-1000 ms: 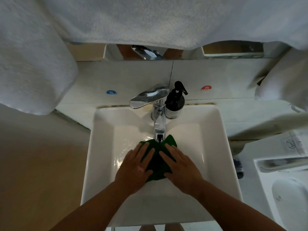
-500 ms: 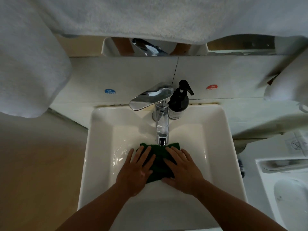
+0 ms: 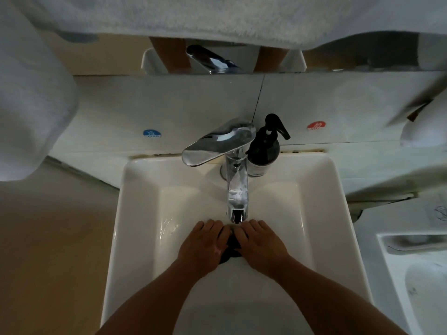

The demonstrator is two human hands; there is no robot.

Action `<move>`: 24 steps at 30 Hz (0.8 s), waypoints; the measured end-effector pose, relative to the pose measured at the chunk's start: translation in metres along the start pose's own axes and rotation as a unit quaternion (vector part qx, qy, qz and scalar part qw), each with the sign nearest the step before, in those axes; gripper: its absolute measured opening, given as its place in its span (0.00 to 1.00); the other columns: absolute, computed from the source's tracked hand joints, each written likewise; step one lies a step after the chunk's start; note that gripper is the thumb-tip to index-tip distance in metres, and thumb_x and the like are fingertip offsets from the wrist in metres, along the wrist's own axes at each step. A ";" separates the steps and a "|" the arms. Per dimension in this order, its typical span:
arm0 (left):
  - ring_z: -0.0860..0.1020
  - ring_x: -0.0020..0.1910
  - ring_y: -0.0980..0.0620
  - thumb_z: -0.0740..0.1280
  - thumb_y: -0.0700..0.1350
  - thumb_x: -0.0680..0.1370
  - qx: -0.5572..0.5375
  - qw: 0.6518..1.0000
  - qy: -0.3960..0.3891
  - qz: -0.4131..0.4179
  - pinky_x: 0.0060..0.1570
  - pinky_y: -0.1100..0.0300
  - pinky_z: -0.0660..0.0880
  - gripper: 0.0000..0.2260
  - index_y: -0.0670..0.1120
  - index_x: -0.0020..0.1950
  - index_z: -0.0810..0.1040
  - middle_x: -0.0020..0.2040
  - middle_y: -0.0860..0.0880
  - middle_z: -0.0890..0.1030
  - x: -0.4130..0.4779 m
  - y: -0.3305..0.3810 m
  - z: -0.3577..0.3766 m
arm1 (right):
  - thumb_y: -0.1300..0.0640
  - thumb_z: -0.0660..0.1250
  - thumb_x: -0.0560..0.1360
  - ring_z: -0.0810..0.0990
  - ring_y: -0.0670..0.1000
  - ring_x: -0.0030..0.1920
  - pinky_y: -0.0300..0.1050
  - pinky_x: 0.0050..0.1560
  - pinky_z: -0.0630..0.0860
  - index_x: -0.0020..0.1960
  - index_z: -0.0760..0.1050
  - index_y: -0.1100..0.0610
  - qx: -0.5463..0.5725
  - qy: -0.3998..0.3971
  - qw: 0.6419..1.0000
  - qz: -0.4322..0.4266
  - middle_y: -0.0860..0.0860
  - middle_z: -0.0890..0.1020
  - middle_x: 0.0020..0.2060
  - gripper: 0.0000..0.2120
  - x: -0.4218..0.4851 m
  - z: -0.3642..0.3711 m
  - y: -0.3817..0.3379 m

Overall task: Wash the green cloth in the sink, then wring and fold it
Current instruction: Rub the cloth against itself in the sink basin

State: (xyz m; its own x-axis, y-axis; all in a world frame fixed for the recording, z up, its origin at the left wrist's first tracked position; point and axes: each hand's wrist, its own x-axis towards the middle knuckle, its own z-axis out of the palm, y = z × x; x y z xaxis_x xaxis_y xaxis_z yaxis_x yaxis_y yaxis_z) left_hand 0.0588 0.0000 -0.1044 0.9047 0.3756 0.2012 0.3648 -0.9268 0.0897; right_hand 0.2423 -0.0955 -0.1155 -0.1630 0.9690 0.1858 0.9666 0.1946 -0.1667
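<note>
Two hands meet in the white sink (image 3: pixel 135 213): the left hand (image 3: pixel 203 245), fingers curled, grips the bunched green cloth (image 3: pixel 231 247), mostly hidden between both palms beneath the faucet (image 3: pixel 237 197); the right hand (image 3: pixel 262 245) grips it likewise.

I'm looking at a bathroom: white sink (image 3: pixel 135 213), chrome tap (image 3: pixel 237 189), soap pump (image 3: pixel 264 146), mirror (image 3: pixel 217 59), towels (image 3: pixel 217 18) overhead.
</note>
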 end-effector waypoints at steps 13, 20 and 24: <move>0.61 0.77 0.37 0.57 0.60 0.83 -0.049 0.989 -0.087 -0.112 0.72 0.34 0.61 0.29 0.41 0.77 0.67 0.77 0.42 0.67 -0.030 0.028 -0.009 | 0.40 0.57 0.82 0.58 0.58 0.79 0.66 0.73 0.57 0.79 0.61 0.58 -0.022 -0.114 0.992 0.047 0.56 0.62 0.78 0.32 -0.035 -0.009 -0.032; 0.71 0.53 0.43 0.62 0.55 0.79 -0.003 0.998 0.000 -0.061 0.53 0.49 0.68 0.20 0.43 0.62 0.80 0.57 0.45 0.70 0.005 0.000 0.004 | 0.47 0.65 0.79 0.74 0.53 0.41 0.49 0.48 0.70 0.54 0.79 0.55 -0.019 0.034 0.999 0.002 0.50 0.78 0.41 0.12 0.012 -0.009 -0.002; 0.70 0.51 0.44 0.63 0.51 0.79 -0.033 0.998 0.045 -0.042 0.50 0.51 0.69 0.18 0.41 0.61 0.82 0.56 0.46 0.69 0.005 -0.006 0.005 | 0.50 0.68 0.77 0.75 0.54 0.43 0.48 0.54 0.70 0.51 0.78 0.57 0.031 0.051 0.998 0.017 0.52 0.79 0.41 0.10 0.014 -0.006 0.005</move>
State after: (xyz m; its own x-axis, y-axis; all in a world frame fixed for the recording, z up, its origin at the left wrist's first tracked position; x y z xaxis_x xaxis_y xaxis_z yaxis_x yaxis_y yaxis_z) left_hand 0.0621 0.0073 -0.1093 0.8466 0.4541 0.2776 0.4209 -0.8905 0.1728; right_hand 0.2457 -0.0819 -0.1083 -0.1073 0.9552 0.2758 0.9565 0.1748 -0.2335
